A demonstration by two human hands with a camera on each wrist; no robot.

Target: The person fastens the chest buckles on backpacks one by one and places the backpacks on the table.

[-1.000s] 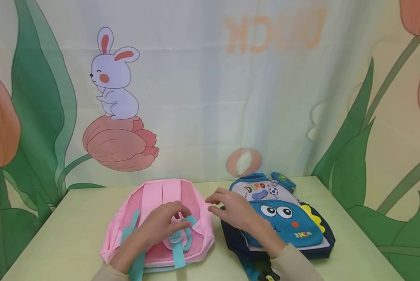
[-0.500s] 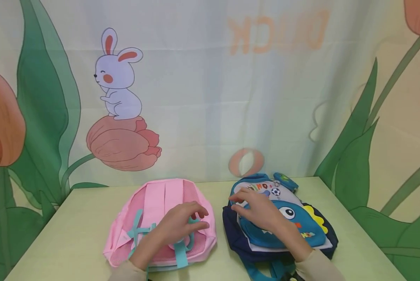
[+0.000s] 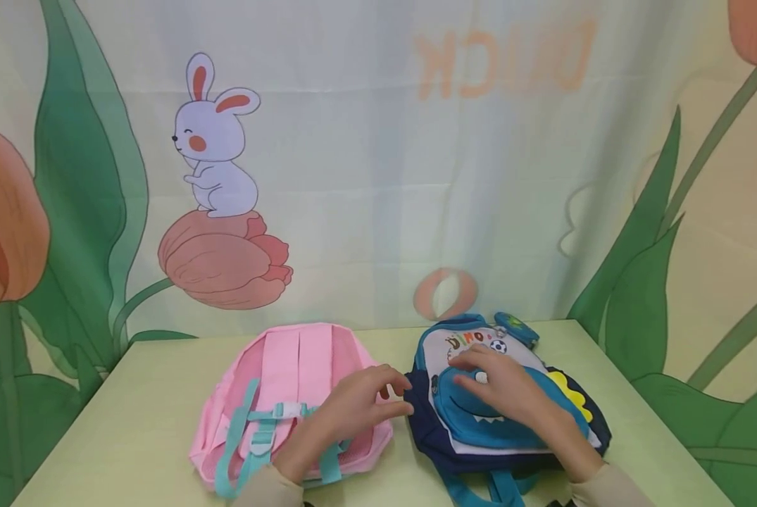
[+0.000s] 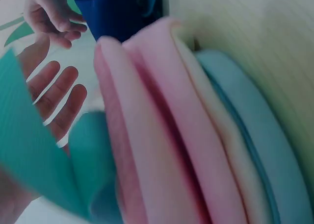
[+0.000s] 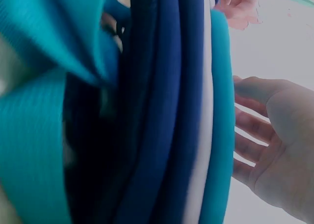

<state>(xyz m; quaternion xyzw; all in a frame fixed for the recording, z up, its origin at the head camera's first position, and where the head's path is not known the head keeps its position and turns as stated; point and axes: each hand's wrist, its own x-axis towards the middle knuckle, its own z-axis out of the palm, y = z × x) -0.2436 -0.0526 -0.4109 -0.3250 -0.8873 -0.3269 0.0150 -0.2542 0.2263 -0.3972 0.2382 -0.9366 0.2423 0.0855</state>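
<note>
A pink backpack lies with its back panel and turquoise straps facing up. Over its right edge hovers my left hand, fingers relaxed and slightly bent, holding nothing. To the right lies a blue dinosaur backpack, front up, its shoulder straps trailing toward me. My right hand is above its front pocket, fingers loosely bent, covering much of the printed eyes. In the left wrist view a turquoise strap partly hides the hand. The right wrist view has the right hand beside the blue backpack's front.
Both bags lie on a pale yellow-green table, a narrow gap between them. A small teal pouch hangs at the top right of the blue backpack. Behind the table hangs a curtain printed with a rabbit and tulips.
Both hands have shifted to the right, the left from over the middle of the pink backpack to its right edge, the right further over the dinosaur backpack. The bags stay put.
</note>
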